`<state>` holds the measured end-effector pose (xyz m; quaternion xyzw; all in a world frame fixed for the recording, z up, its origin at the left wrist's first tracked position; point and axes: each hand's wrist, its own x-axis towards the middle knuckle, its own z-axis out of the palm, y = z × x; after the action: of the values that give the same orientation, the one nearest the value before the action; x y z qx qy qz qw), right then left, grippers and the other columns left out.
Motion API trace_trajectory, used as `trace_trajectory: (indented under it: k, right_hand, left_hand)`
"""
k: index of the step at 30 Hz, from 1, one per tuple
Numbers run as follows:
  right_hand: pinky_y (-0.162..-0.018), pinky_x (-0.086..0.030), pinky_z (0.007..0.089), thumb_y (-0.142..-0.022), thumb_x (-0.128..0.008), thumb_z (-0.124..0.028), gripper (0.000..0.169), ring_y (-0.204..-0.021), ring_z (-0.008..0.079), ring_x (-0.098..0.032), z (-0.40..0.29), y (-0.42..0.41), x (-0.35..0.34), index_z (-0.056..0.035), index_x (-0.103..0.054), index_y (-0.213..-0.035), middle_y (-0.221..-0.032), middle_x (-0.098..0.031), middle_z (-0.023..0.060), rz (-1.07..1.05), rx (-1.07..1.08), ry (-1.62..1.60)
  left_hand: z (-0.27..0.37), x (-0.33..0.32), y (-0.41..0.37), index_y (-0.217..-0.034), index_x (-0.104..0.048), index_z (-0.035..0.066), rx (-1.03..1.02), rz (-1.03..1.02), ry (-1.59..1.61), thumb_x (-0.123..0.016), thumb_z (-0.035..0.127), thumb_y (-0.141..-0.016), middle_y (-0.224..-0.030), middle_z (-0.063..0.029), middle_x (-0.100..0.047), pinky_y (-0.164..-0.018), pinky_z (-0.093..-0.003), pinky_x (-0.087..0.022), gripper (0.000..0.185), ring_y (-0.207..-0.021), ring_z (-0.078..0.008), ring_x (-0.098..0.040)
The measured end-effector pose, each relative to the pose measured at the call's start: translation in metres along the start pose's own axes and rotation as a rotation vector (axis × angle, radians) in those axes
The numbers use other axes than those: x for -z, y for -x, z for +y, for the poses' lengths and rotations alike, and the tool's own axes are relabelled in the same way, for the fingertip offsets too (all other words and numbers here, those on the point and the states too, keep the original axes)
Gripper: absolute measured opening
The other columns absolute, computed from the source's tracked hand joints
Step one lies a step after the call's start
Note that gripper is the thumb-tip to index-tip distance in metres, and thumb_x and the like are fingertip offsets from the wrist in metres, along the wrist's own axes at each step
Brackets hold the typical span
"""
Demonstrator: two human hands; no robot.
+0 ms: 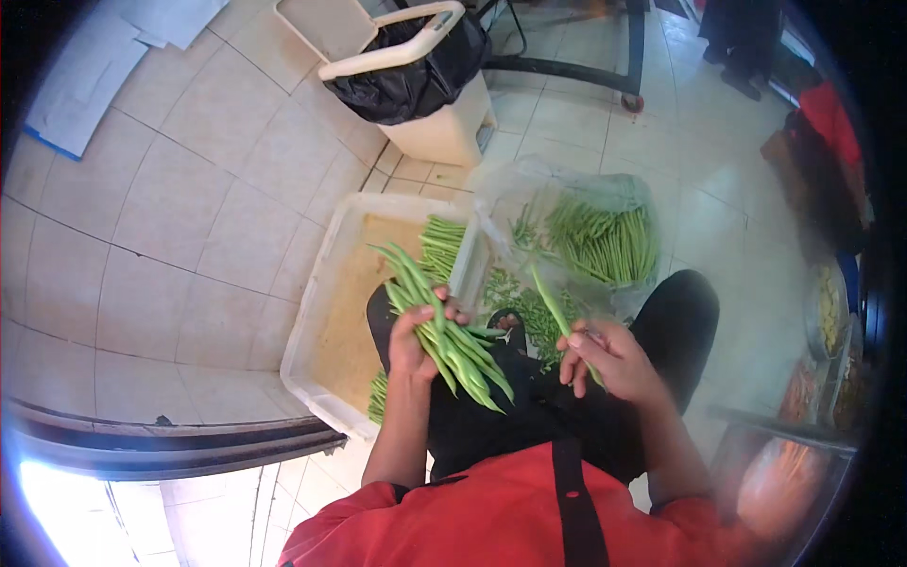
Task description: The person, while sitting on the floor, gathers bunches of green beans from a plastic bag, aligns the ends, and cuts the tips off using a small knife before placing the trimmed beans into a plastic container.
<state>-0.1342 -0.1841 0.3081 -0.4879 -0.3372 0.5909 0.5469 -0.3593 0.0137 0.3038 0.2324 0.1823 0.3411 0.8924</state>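
My left hand [419,333] is closed around a bunch of green beans [453,347] above my lap. Between the thumb and fingers of my right hand [613,358], a single green bean [553,301] is held, its upper end pointing away from me. A shallow white plastic tray [301,337] lies on the left, with green beans [443,244] piled at its far right corner and more at its near end. Beyond my right hand, a clear plastic bag [506,188] holds many green beans [616,241]. Leafy green stems [528,312] lie between tray and bag.
A cream pedal bin [436,131] with a black liner and raised lid stands beyond the tray. Behind it is a dark wheeled frame [567,71]. Another person's dark-clad legs [740,35] show at the far right. Metal food containers [827,312] line the right edge; a tiled wall is on the left.
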Motion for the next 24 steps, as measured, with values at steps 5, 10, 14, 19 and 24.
trace_trajectory:
  k: [5, 10, 14, 19, 24]
  right_hand:
    - [-0.05, -0.047, 0.0368, -0.103, -0.055, -0.026, 0.027, -0.051, 0.0238, -0.063, 0.023, -0.001, -0.053, -0.0012, -0.054, -0.091, -0.06, -0.061, 0.0108, 0.147, 0.038, 0.362]
    - [-0.059, -0.049, 0.0485, -0.094, -0.061, -0.019, 0.018, -0.066, 0.04, -0.065, 0.039, 0.011, -0.068, -0.003, -0.054, -0.091, -0.07, -0.062, 0.0154, 0.215, 0.107, 0.751]
    - [-0.061, -0.049, 0.0497, -0.092, -0.063, -0.018, 0.018, -0.07, 0.0395, -0.065, 0.043, 0.015, -0.073, -0.0036, -0.053, -0.089, -0.077, -0.063, 0.0154, 0.202, 0.136, 0.832]
    - [-0.059, -0.049, 0.0431, -0.095, -0.063, -0.021, 0.023, -0.069, 0.0304, -0.067, 0.042, 0.024, -0.065, -0.0022, -0.056, -0.086, -0.075, -0.062, 0.0109, 0.137, 0.135, 0.971]
    - [-0.043, -0.034, 0.0232, -0.107, -0.049, -0.036, 0.036, -0.045, 0.0054, -0.04, 0.037, 0.005, -0.024, -0.002, -0.062, -0.106, -0.084, -0.067, 0.0101, 0.565, 0.143, 0.144]
  left_hand:
    - [-0.066, 0.014, 0.03, -0.126, -0.054, 0.002, 0.32, 0.067, 0.025, -0.067, 0.008, -0.079, -0.104, -0.0072, -0.061, -0.085, -0.0385, -0.053, 0.049, -0.09, -0.0206, -0.063]
    - [-0.086, 0.031, 0.043, -0.143, -0.045, 0.002, 0.422, 0.125, -0.059, -0.064, 0.003, -0.083, -0.117, -0.0115, -0.063, -0.095, -0.0408, -0.056, 0.064, -0.107, -0.0253, -0.065]
    - [-0.086, 0.015, 0.04, -0.133, -0.053, -0.006, 0.405, 0.044, -0.084, -0.065, 0.008, -0.084, -0.124, -0.0168, -0.065, -0.101, -0.0438, -0.054, 0.052, -0.117, -0.0295, -0.064]
    - [-0.092, 0.028, 0.036, -0.13, -0.055, -0.004, 0.544, 0.03, -0.04, -0.066, 0.004, -0.087, -0.117, -0.0163, -0.066, -0.092, -0.0445, -0.058, 0.046, -0.108, -0.0287, -0.067]
    - [-0.107, 0.025, 0.027, -0.124, -0.055, 0.0, 0.564, -0.088, 0.066, -0.068, 0.003, -0.085, -0.103, -0.0124, -0.065, -0.087, -0.0419, -0.057, 0.041, -0.094, -0.025, -0.066]
